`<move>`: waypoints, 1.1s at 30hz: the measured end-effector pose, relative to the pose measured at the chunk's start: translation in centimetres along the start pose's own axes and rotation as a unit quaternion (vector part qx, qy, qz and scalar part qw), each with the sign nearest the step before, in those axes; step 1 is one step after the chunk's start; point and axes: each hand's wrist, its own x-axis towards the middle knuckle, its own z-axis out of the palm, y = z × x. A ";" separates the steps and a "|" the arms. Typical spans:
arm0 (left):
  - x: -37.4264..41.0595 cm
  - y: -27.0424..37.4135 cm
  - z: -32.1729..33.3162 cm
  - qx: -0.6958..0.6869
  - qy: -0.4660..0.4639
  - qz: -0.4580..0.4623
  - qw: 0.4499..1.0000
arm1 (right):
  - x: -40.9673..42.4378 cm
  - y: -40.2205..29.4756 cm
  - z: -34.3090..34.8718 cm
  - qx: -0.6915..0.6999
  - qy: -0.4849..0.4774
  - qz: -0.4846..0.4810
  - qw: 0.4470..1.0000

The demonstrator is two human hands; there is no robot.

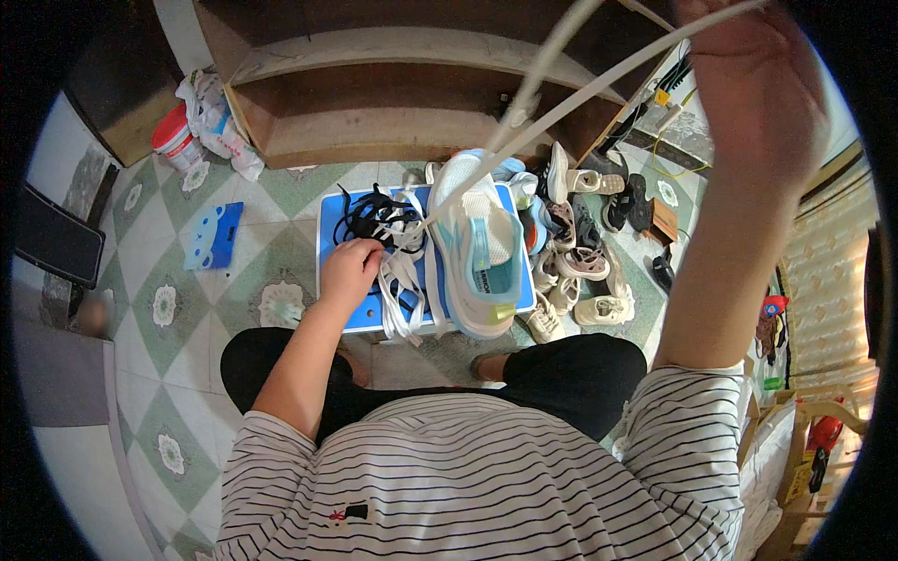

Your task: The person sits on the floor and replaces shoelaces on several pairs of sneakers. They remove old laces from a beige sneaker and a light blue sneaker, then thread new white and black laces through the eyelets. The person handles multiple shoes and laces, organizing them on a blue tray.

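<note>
A white and pale-blue sneaker [473, 252] lies on a small blue-topped table [337, 308] before me. Left of the shoe is a tangle of black shoelaces [365, 214] and white shoelaces [403, 280]. My left hand [356, 263] rests at the near left of this pile, its fingers bent at the laces; what lies between them is hidden. My right hand [744, 63] is raised high at the upper right, blurred and partly cut off by the picture's edge. A long white lace [575, 91] stretches from the pile and shoe area up to it.
Many shoes [582, 263] crowd the tiled floor right of the table. A wooden shelf unit [393, 140] stands behind. To the left are a blue bear-shaped card [216, 235], a red and white bucket [175, 140] and plastic bags [221, 133]. A cardboard box [661, 219] lies farther right.
</note>
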 end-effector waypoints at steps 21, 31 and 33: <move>0.5 5.9 -1.3 0.027 -0.211 0.104 0.972 | -7.2 8.9 -2.4 -0.296 -0.031 0.328 0.897; 0.8 5.1 -4.1 -0.110 -0.061 -0.012 0.992 | -10.0 13.3 -2.8 -0.364 -0.341 0.415 0.760; -0.2 2.6 -3.5 -0.108 -0.053 -0.054 0.991 | -7.7 9.2 -2.9 -0.342 -0.135 0.443 0.817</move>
